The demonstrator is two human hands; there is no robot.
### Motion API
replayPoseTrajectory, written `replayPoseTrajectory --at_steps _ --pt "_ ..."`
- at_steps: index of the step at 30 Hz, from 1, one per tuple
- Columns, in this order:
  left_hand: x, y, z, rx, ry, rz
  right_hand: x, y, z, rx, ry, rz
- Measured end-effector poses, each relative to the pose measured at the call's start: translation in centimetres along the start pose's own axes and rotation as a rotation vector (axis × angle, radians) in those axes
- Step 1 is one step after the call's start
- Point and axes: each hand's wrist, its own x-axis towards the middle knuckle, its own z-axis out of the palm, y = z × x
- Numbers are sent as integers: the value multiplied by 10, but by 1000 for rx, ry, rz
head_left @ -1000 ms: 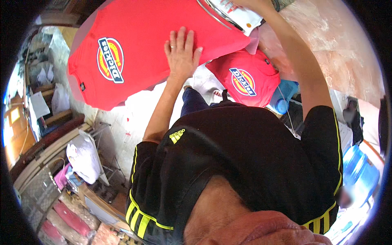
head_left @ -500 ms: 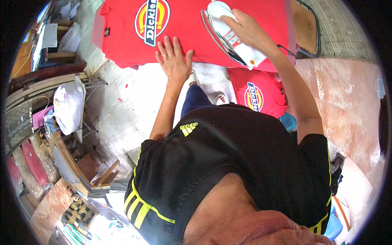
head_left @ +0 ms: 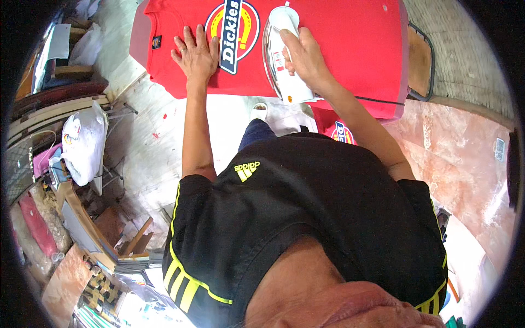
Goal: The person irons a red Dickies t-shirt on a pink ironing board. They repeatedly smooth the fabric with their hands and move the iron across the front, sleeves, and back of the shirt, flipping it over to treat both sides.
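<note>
A red T-shirt [head_left: 339, 49] with a round printed emblem lies spread over an ironing board [head_left: 141, 44]. My left hand [head_left: 198, 57] rests flat on the shirt between its neckline and the emblem, fingers spread. My right hand [head_left: 307, 63] is wrapped round the handle of a white clothes iron [head_left: 280, 82]. The iron sits on the shirt just right of the emblem, its wide end toward me and a dark cord trailing right. Its soleplate underside is hidden.
Below the board, part of another red shirt [head_left: 328, 123] with the same emblem shows. A metal-framed end [head_left: 420, 63] juts from the board's right. At left stand a white plastic bag [head_left: 83, 142] and stacked wooden boards [head_left: 54, 112].
The iron and my right hand have moved left, closer to the emblem. My left hand has shifted left along the shirt toward the neckline and remains flat.
</note>
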Motion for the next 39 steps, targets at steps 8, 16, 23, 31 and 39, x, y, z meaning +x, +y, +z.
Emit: replayPoseTrajectory --at_steps 8,16,23,31,39 --pt "4 -5 -4 -53 -31 -14 26 -5 -4 -51 93 -40" --pt "24 8 -7 -88 -58 8 143 -47 -41 -840 90 -225" --pt "117 15 35 -169 10 217 180 -50 -62 -1126 -3 -463" --pt "172 -10 58 -94 45 148 222 -82 -78 -1164 -110 -497" --pt "201 -36 47 140 405 63 255 -83 -111 -1130 58 -547"
